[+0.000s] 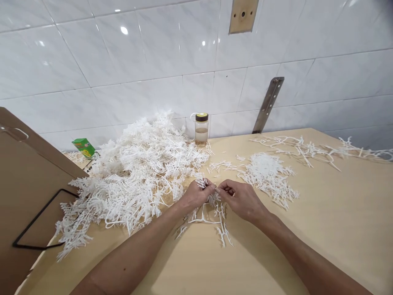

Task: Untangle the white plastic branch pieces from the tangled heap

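A white branching piece (204, 220) hangs beneath both hands over the wooden table. My left hand (198, 194) is closed on its upper part, with small white twigs showing above the fingers. Touching close beside it, my right hand (241, 198) has thumb and index finger pinched at a thin tip of the same piece. A large heap of white branches (144, 164) lies to the left, and a smaller pile of short white twigs (267, 174) is just beyond my right hand.
Bare white stems (307, 149) lie at the back right. A bottle with a dark lid (202, 130) stands near the tiled wall. A green box (84, 148) is at the back left, behind a brown cardboard box (33, 184). A metal bracket (268, 105) rises at the table's rear edge.
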The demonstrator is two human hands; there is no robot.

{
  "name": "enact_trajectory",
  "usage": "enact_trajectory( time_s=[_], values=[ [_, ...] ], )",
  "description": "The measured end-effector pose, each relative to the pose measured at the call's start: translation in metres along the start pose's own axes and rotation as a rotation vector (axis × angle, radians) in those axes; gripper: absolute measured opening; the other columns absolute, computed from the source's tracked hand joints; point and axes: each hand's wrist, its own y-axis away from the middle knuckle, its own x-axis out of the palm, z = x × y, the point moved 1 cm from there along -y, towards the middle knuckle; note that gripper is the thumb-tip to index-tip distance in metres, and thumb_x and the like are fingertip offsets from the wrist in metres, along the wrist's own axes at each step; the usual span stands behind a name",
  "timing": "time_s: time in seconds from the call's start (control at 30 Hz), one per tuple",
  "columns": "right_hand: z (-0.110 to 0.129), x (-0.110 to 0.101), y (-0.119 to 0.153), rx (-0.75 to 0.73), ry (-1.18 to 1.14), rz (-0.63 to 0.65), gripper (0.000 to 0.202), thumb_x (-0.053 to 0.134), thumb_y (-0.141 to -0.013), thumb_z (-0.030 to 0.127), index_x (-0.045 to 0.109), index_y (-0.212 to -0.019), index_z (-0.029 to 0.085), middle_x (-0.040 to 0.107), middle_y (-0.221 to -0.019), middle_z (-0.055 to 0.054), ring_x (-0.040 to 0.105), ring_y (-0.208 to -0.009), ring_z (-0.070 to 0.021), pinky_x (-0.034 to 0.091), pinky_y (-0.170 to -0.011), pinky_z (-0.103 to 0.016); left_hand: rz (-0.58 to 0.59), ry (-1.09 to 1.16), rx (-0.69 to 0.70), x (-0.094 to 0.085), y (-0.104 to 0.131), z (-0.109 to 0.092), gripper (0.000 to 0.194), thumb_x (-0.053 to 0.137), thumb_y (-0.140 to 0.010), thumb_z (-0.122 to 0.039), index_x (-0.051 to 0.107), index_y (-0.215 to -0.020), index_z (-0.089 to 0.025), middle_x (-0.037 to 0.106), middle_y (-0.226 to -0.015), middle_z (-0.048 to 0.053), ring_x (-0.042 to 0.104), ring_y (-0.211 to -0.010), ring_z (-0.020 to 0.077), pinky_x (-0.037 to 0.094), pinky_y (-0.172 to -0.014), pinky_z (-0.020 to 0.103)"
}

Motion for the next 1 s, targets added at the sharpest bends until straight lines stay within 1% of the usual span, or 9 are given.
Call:
enact_trajectory(
  time_s=[0.1, 0.2, 0.3, 0.5, 0.63, 0.73, 0.83, 0.93, 1.0],
  values=[
    [-0.001, 0.000, -0.001, 0.008, -0.052, 0.039, 0.019, 0.054, -0.086, 0.033, 0.066, -0.077, 0.021, 0.066, -0.065, 0.002, 0.057, -0.057, -0.0134, 0.043, -0.056, -0.025, -0.004, -0.016, -0.007, -0.001, -0.001, 0.003, 0.019, 0.059, -0.078, -0.035, 0.062, -0.075, -0.017, 0.055, -0.065, -0.002, 0.050, -0.066, 0.0139, 0.040, -0.067, 0.027],
    [0.000, 0.000, -0.001, 0.037, -0.041, 0.065, 0.022, 0.054, -0.085, 0.036, 0.066, -0.076, 0.021, 0.064, -0.061, 0.002, 0.055, -0.054, -0.0130, 0.040, -0.052, -0.024, -0.017, -0.045, -0.006, 0.000, -0.004, 0.005, 0.017, 0.060, -0.075, -0.034, 0.062, -0.072, -0.017, 0.056, -0.065, -0.001, 0.050, -0.066, 0.0144, 0.039, -0.066, 0.027],
    [0.003, 0.001, -0.001, 0.066, -0.005, 0.055, 0.022, 0.053, -0.085, 0.035, 0.068, -0.078, 0.021, 0.064, -0.058, 0.002, 0.055, -0.052, -0.0133, 0.039, -0.051, -0.024, -0.021, -0.054, -0.006, 0.001, -0.006, 0.007, 0.017, 0.060, -0.074, -0.033, 0.063, -0.069, -0.017, 0.057, -0.063, -0.001, 0.051, -0.065, 0.0143, 0.039, -0.065, 0.026],
    [0.006, 0.003, 0.000, 0.078, 0.120, 0.026, 0.021, 0.051, -0.083, 0.026, 0.070, -0.076, 0.021, 0.067, -0.061, 0.002, 0.057, -0.054, -0.0138, 0.039, -0.056, -0.026, -0.057, -0.113, -0.002, 0.004, -0.007, 0.009, 0.015, 0.060, -0.074, -0.030, 0.062, -0.068, -0.017, 0.056, -0.060, -0.002, 0.049, -0.061, 0.0135, 0.038, -0.061, 0.025],
    [0.005, 0.004, 0.001, 0.081, 0.110, 0.025, 0.018, 0.052, -0.081, 0.025, 0.067, -0.072, 0.021, 0.066, -0.059, 0.002, 0.058, -0.052, -0.0135, 0.039, -0.053, -0.024, -0.059, -0.165, 0.010, 0.005, -0.007, 0.011, 0.014, 0.059, -0.076, -0.030, 0.062, -0.070, -0.017, 0.056, -0.061, -0.001, 0.049, -0.061, 0.0137, 0.038, -0.061, 0.025],
    [0.006, 0.004, 0.000, 0.082, 0.095, 0.008, 0.017, 0.052, -0.078, 0.024, 0.065, -0.068, 0.021, 0.066, -0.059, 0.002, 0.058, -0.052, -0.0137, 0.040, -0.052, -0.024, -0.066, -0.176, 0.051, 0.007, -0.006, 0.014, 0.014, 0.058, -0.078, -0.030, 0.062, -0.071, -0.018, 0.057, -0.063, -0.001, 0.050, -0.063, 0.0145, 0.039, -0.063, 0.026],
    [0.007, 0.007, -0.002, 0.164, 0.026, -0.007, 0.016, 0.052, -0.077, 0.025, 0.062, -0.065, 0.021, 0.066, -0.057, 0.001, 0.058, -0.050, -0.0142, 0.041, -0.050, -0.024, -0.112, -0.176, 0.136, 0.010, -0.005, 0.018, 0.013, 0.057, -0.080, -0.030, 0.062, -0.075, -0.019, 0.060, -0.067, 0.000, 0.054, -0.067, 0.0160, 0.041, -0.068, 0.027],
    [0.007, 0.012, -0.005, 0.302, -0.099, 0.039, 0.018, 0.049, -0.079, 0.028, 0.060, -0.067, 0.021, 0.060, -0.047, 0.002, 0.055, -0.041, -0.0140, 0.039, -0.044, -0.023, -0.181, -0.169, 0.187, 0.013, -0.004, 0.020, 0.014, 0.057, -0.082, -0.032, 0.062, -0.078, -0.020, 0.062, -0.070, 0.001, 0.056, -0.070, 0.0172, 0.042, -0.073, 0.029],
    [0.006, 0.014, -0.007, 0.292, -0.060, -0.013, 0.016, 0.049, -0.079, 0.026, 0.057, -0.067, 0.021, 0.059, -0.048, 0.002, 0.054, -0.043, -0.0141, 0.038, -0.044, -0.024, -0.210, -0.159, 0.197, 0.012, -0.004, 0.018, 0.014, 0.057, -0.082, -0.033, 0.062, -0.078, -0.020, 0.061, -0.070, 0.001, 0.055, -0.069, 0.0168, 0.042, -0.073, 0.029]
  ],
)
